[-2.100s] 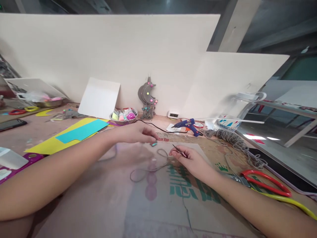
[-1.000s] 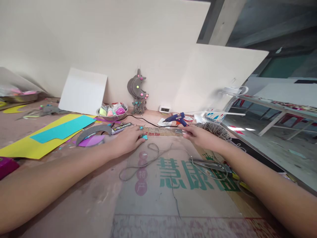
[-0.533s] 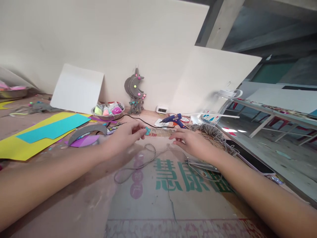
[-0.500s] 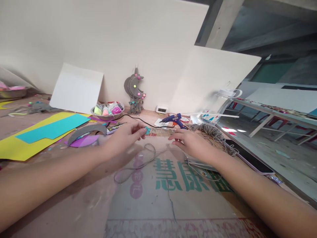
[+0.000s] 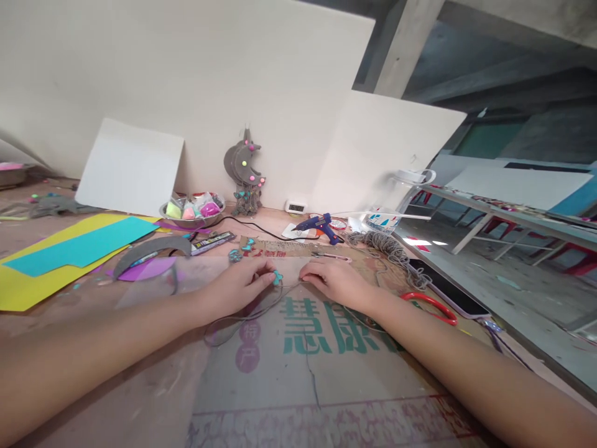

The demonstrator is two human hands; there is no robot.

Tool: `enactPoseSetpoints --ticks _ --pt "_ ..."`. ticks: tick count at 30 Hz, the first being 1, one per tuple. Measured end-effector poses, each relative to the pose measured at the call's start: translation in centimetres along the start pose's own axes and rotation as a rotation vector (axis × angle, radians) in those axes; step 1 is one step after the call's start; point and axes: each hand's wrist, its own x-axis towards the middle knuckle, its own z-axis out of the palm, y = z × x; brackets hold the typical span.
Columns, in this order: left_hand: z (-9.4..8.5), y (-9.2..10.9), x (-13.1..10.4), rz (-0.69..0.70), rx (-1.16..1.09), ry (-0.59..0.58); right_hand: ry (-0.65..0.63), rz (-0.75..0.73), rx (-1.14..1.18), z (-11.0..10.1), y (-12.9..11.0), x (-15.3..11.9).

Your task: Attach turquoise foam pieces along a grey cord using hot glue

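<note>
Head view: a small turquoise piece [image 5: 278, 277] is pinched in the left hand [image 5: 240, 285], near the table's [image 5: 273, 218] middle. The right hand [image 5: 338, 284], apart from it, pinches grey cord [image 5: 290, 290]. A glue gun [image 5: 319, 223] lies toward the far edge, a phone [image 5: 450, 294] along the right.

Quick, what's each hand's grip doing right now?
Left hand: closed, pinching a small teal piece between thumb and fingers.
Right hand: closed, fingertips pinching the thin gray cord.
</note>
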Motion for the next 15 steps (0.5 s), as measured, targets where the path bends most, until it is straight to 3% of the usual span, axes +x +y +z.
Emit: enactPoseSetpoints --ticks 5,11,15 --pt "0.1 -0.1 0.2 -0.010 -0.023 0.000 0.130 0.227 0.119 -0.3 -0.8 -0.1" --pt "0.1 -0.2 0.4 -0.034 -0.059 0.000 0.324 0.386 0.976 -0.9 -2.5 0.8" --pt "0.3 -0.7 0.5 -0.035 -0.115 0.016 0.393 0.459 1.277 -0.8 -2.6 1.1"
